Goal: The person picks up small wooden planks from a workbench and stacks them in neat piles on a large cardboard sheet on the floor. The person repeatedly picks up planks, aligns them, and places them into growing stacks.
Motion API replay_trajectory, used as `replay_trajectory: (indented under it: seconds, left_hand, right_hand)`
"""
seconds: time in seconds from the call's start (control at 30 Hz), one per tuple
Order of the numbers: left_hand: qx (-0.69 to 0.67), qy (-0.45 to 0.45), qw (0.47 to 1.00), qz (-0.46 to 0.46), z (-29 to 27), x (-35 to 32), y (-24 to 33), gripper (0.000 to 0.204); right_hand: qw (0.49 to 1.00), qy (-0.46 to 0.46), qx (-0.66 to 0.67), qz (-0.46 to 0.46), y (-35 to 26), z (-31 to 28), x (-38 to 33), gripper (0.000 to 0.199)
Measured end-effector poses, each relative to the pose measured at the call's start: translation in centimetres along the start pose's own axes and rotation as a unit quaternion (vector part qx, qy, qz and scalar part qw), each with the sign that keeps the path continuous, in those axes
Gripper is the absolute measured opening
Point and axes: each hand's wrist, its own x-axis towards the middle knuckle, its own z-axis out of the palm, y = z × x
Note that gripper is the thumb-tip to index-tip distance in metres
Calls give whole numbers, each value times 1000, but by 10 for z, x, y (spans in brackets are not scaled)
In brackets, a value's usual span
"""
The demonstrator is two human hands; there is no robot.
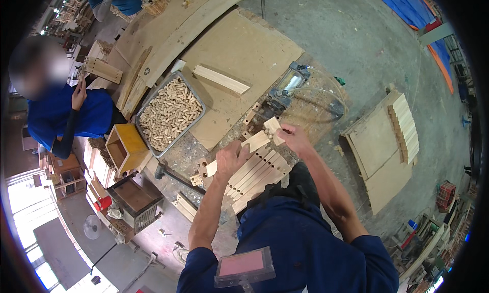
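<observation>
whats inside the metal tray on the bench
The metal tray is heaped with short wooden dowel pegs, pale and all alike. They cover its bottom, so anything beneath them is hidden.

From my feed I count two hands (232, 158) on the slats, roughly five drilled slats (257, 177) side by side, one tray of dowels (170, 114), one yellow box (126, 146)

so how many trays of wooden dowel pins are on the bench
1: a grey metal tray heaped with short pale wooden dowel pins, on the workbench ahead and to the left of the left hand. Others may be hidden outside the view.
</observation>
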Motion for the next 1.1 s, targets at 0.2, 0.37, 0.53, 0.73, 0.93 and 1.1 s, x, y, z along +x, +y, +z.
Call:
replay_trajectory:
  seconds: [0.2, 0.37, 0.53, 0.73, 0.93, 1.1]
  left_hand:
    - [-25, -16, 999, -19, -5, -6, 7, 38]
    - [-31, -11, 999, -25, -9, -1, -2, 37]
    - [-186, -31, 943, -273, 11, 48, -15, 26]
    - [-234, 257, 856, -382, 39, 177, -100, 49]
    - [-139, 329, 827, -435, 46, 269, -132, 52]
    - [-29, 182, 879, -440, 70, 290, -113, 56]
  right_hand:
    - [1000, -10, 27, 5, 4, 2, -5, 26]
    - [999, -31, 11, 10, -7, 5, 4, 28]
    - [985, 62, 163, 8, -7, -16, 13, 28]
    - [988, 38, 147, 34, -11, -26, 21, 29]
    - [975, 133, 162, 69, 11, -52, -7, 30]
    - [969, 167, 142, 113, 34, -76, -35, 31]
